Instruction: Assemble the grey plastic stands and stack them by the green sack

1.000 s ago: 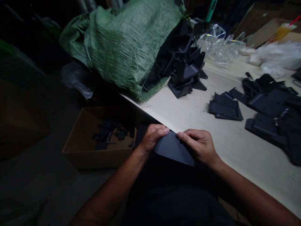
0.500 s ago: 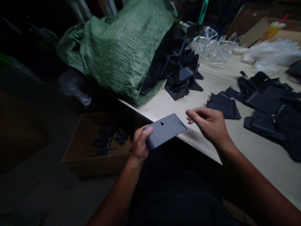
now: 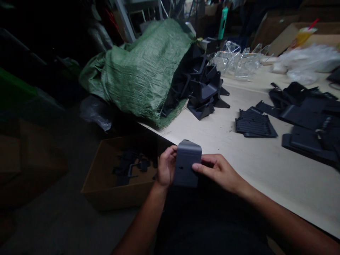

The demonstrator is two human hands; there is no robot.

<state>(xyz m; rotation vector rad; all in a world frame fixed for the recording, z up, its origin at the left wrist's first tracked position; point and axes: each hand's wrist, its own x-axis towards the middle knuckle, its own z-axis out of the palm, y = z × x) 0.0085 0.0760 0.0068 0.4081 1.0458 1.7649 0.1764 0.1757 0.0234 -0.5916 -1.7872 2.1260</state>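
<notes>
Between my two hands is a dark grey plastic panel (image 3: pixel 187 173), held upright in front of the table edge. It has a small keyhole-shaped slot near its middle and a bent upper end. My left hand (image 3: pixel 166 166) grips its left edge, with part of the fingers hidden behind it. On the opposite edge, my right hand (image 3: pixel 219 171) pinches the panel, thumb on the face turned to me. Ribbed black plastic panels (image 3: pixel 255 123) lie on the table beyond my right hand.
A green woven sack (image 3: pixel 140 67) spills black plastic brackets (image 3: pixel 205 88) onto the table (image 3: pixel 212 131). More black parts (image 3: pixel 305 113) lie at right, clear plastic pieces (image 3: pixel 239 62) behind. Below left, a cardboard box (image 3: pixel 117 194) holds black scraps. A drink cup (image 3: pixel 304 37) stands at the back.
The panel has turned from slanting sideways to upright, its bent end now on top. My right hand has come down from above the table and taken its right edge. The view has shifted slightly.
</notes>
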